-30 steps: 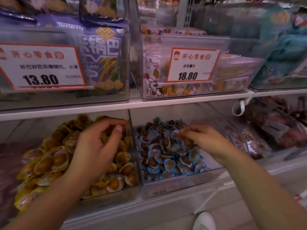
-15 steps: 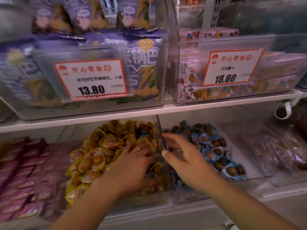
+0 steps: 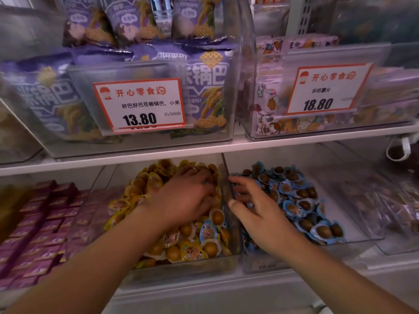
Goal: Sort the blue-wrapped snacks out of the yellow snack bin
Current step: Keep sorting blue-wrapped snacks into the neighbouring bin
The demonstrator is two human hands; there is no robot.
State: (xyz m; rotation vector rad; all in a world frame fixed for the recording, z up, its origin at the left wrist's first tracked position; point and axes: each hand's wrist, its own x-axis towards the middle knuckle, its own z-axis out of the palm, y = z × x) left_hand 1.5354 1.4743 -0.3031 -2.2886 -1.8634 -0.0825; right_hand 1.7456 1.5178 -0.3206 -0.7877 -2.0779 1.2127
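Blue-wrapped snacks [image 3: 292, 207] are lying mostly in the clear bin [image 3: 362, 232] on the right of the lower shelf [image 3: 204, 148], yet one blue-wrapped stray [image 3: 208, 231] is sitting among the yellow packets near the front right corner of the yellow snack bin [image 3: 181, 266]. Since a second ago the right hand [image 3: 260, 214] is leaving the blue pile, its fingers spread and holding nothing, and is now crossing to the divider [image 3: 226, 189]; the left hand [image 3: 188, 198] is now lying deep in the yellow heap, fingers curled down, grip hidden. The stray looks like the next target, so sorting is unfinished
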